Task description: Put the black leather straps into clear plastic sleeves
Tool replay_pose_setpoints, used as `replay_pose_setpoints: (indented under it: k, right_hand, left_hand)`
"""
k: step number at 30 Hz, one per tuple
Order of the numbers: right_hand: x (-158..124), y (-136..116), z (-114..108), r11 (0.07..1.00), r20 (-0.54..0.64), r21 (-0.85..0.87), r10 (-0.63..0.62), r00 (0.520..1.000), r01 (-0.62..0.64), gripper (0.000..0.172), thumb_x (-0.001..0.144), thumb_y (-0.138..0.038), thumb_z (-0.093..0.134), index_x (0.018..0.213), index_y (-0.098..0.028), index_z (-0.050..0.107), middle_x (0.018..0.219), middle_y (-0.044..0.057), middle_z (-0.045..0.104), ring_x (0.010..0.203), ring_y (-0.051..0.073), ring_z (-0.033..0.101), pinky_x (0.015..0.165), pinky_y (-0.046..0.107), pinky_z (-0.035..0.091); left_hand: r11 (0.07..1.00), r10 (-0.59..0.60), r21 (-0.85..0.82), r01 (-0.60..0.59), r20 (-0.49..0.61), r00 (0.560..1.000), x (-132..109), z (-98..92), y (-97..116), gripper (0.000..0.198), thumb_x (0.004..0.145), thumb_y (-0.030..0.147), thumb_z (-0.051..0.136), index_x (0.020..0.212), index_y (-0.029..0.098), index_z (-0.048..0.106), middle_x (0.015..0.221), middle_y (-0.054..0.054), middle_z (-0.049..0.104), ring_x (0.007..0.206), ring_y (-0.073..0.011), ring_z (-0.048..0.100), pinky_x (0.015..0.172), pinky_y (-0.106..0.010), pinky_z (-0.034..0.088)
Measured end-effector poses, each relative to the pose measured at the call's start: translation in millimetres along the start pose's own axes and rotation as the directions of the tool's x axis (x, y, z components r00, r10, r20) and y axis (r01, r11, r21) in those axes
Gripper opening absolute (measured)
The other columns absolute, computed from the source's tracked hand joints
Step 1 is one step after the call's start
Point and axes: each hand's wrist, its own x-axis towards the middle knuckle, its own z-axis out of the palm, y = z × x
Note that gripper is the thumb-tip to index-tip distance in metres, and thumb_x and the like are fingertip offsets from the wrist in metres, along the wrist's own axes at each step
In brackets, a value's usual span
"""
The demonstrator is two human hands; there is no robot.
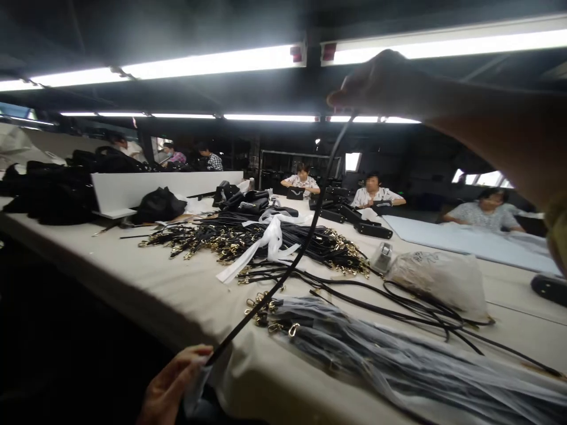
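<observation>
A long black strap (305, 242) runs slantwise across the view, stretched between my two hands. My right hand (376, 85), raised high near the lamps, is closed on its upper end. Low at the table's front edge, my left hand (175, 383) pinches the strap's lower part, with a piece of whitish wrapping beside the fingers. Right of the strap lies a bundle of black straps with gold clasps in translucent wrapping (376, 342). Behind it is a big heap of black straps with gold clasps (328, 245), a white strip (272, 236) lying over it.
Loose black straps (411, 301) and a clear plastic bag (443, 277) lie on the cream-covered table (110, 260). A white panel (163, 192) and black bags (57, 183) stand at left. Several people sit beyond, one person (301, 183) handling a black bag.
</observation>
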Motion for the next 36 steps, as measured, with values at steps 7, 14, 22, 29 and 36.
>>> replay_pose_setpoints:
  k: [7,14,22,29,36]
  right_hand:
    - [22.3,-84.1,-38.4,0.96,-0.122,-0.039,-0.28,0.952,0.278,0.07,0.086,-0.05,0.034,0.105,0.008,0.068,0.089,0.011,0.07,0.089,0.018,0.065,0.063,0.025,0.04]
    - [107.5,-13.3,-81.8,0.988,-0.268,-0.121,0.059,0.962,-0.094,0.076,0.082,-0.048,-0.004,0.035,-0.001,0.032,0.11,0.027,0.065,0.101,0.017,0.061,0.06,0.027,0.04]
    - [42.0,-68.5,-68.4,0.95,-0.165,-0.008,-0.309,0.936,0.312,0.048,0.089,-0.036,0.047,0.086,0.006,0.069,0.088,0.011,0.07,0.094,0.013,0.065,0.071,0.024,0.041]
    - [-18.1,-74.6,-24.1,0.928,0.263,0.291,-0.311,0.913,0.233,0.06,0.102,-0.05,0.038,0.085,-0.001,0.067,0.048,-0.006,0.055,0.062,0.002,0.057,0.07,0.012,0.043]
    - [-78.7,49.5,-34.3,0.757,0.327,0.593,0.085,0.941,-0.274,0.032,0.101,-0.031,0.051,0.117,-0.006,0.062,0.047,-0.015,0.046,0.037,-0.001,0.02,0.046,0.013,0.016]
  left_hand:
    - [0.922,0.353,-0.244,-0.302,0.203,0.913,60.0,54.2,111.4,0.019,0.078,0.038,0.078,0.076,0.019,0.077,0.093,-0.004,0.075,0.092,-0.0228,0.066,0.086,-0.029,0.05]
    - [0.932,0.345,-0.258,-0.256,0.411,0.844,96.0,85.9,170.8,0.019,0.073,0.032,0.081,0.069,0.015,0.074,0.066,-0.002,0.069,0.063,-0.0145,0.058,0.064,-0.025,0.045]
    - [0.799,0.579,-0.44,-0.41,0.378,0.723,99.9,109.1,289.6,0.015,0.072,0.028,0.079,0.074,0.015,0.073,0.07,-0.002,0.068,0.07,-0.0161,0.062,0.065,-0.026,0.046]
    - [0.602,0.774,-0.48,-0.639,0.154,0.614,86.6,177.9,358.2,0.013,0.079,0.021,0.072,0.073,0.015,0.063,0.072,0.004,0.063,0.078,-0.0146,0.062,0.07,-0.026,0.048]
    - [0.866,0.494,-0.471,-0.169,0.749,0.441,37.4,249.0,256.0,0.051,0.079,0.045,0.077,0.122,0.021,0.063,0.088,-0.004,0.071,0.072,-0.0196,0.068,0.063,-0.031,0.055]
